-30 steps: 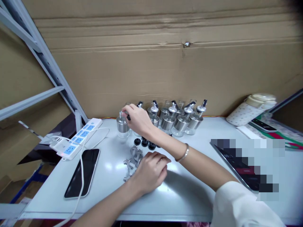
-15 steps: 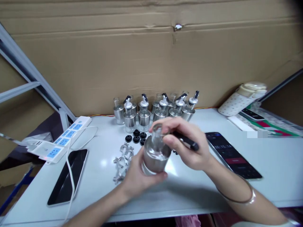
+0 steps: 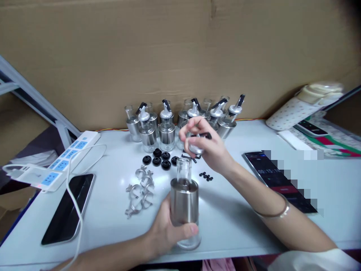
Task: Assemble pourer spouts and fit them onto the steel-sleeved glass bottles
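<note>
A glass bottle with a steel sleeve [image 3: 184,201] stands upright near the table's front edge, its neck uncovered. My left hand [image 3: 169,226] is wrapped round its lower part. Just above the neck, my right hand [image 3: 207,145] pinches a silver and black pourer top [image 3: 196,149], partly hidden by the fingers. Black round stoppers [image 3: 166,164] lie behind the bottle. To its left are several silver metal clips [image 3: 141,190]. Small black caps [image 3: 206,176] sit to the right.
Along the cardboard wall stand several steel-sleeved bottles [image 3: 167,132], some with pourers. On the left are a power strip [image 3: 60,163], a cable and a dark phone [image 3: 68,209]. A timer phone [image 3: 275,180] and a dotted flask [image 3: 299,107] are on the right.
The bottle went from tilted to upright, nearer the front edge. My right hand has moved up and back from the neck with the pourer top. The camera view has shifted.
</note>
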